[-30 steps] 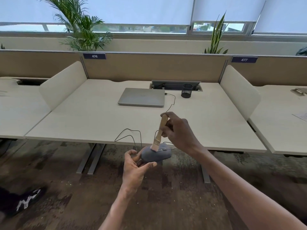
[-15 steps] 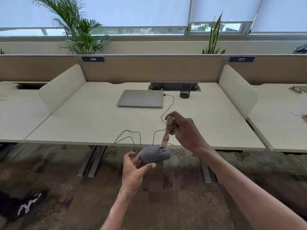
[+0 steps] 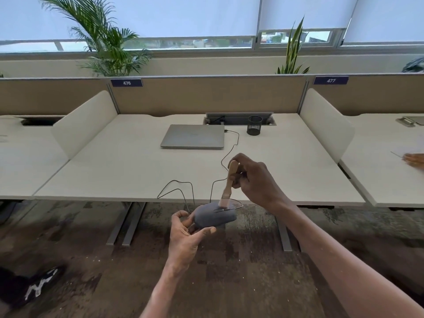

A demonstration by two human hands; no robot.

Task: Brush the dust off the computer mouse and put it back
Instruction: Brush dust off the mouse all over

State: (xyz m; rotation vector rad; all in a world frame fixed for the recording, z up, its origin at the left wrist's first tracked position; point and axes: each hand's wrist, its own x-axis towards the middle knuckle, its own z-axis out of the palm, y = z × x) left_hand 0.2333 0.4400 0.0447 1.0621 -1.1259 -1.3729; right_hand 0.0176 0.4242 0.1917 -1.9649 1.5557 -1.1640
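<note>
Bench (image 3: 128, 171) lies beyond both hands, carrying a closed laptop (image 3: 192, 136). Left hand (image 3: 185, 237) grips the grey computer mouse (image 3: 213, 216) in the air, off the bench's near edge. Right hand (image 3: 254, 180) pinches the wooden brush (image 3: 229, 182), bristles touching the mouse's top.

Soft, even daylight enters through the blinds (image 3: 183, 14) along the far windows, shadows stay faint, straight edges bow toward the corners, and the floor (image 3: 68, 260) looks smeared.
</note>
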